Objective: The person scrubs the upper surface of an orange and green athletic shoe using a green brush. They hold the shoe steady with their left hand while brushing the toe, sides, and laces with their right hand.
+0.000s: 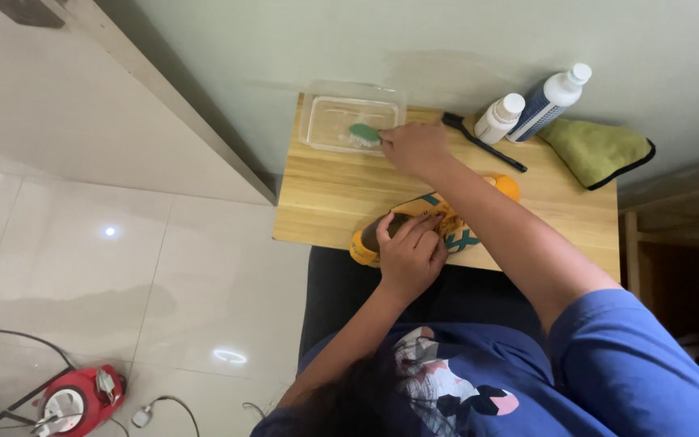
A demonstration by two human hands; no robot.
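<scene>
A yellow sneaker (446, 222) with teal stripes lies on its side near the front edge of a small wooden table (325, 194). My left hand (410, 255) rests on the shoe, its fingers pressing down on the upper. My right hand (414, 147) reaches across to the back left of the table and grips a green-backed brush (363, 134), whose bristles dip into a clear plastic tub (325, 113).
At the back right stand a small white bottle (499, 118) and a taller blue-and-white bottle (550, 101), beside a folded olive cloth (600, 151). A thin black brush (483, 142) lies near them. A red appliance (74, 400) with cables sits on the tiled floor.
</scene>
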